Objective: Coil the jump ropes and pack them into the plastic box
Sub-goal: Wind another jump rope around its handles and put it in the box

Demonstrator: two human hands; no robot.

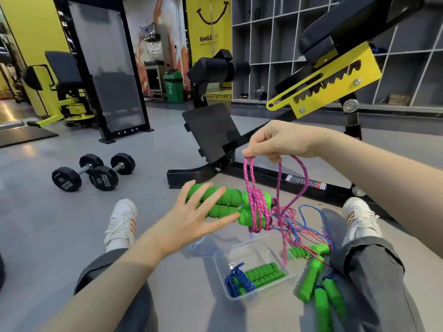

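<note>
We judge ourselves partway through. One blue rope (236, 279) already lies coiled in the plastic box (221, 271), its green handles (265, 274) tucked alongside; the box sits on the floor (60, 224) between our legs. A clear piece that may be its lid (202, 246) lies just beside it, though we cannot be sure.

The pink rope (255, 204) is the one in hand. Several turns of it already go around its paired green handles (227, 203), which we hold above the box. The rest trails down into a tangle (294, 226) of pink and blue cord near our right leg, so the winding is unfinished. More loose handles (316, 283) lie on the floor to the right of the box, their ropes not yet coiled; we count at least four, so probably two more ropes wait.

Our left hand (191, 219) is spread wide, fingers splayed, with the handle pair resting against the fingers; we cannot tell how firmly it grips from behind. Our right hand (280, 142) is raised above the handles, fingers pressed together in a pinch on loops of the pink cord, which hang down to the wrapped bundle.

Still to come, as we judge it: finishing this wrap, freeing it from the tangle, boxing it, then the remaining ropes.
</note>
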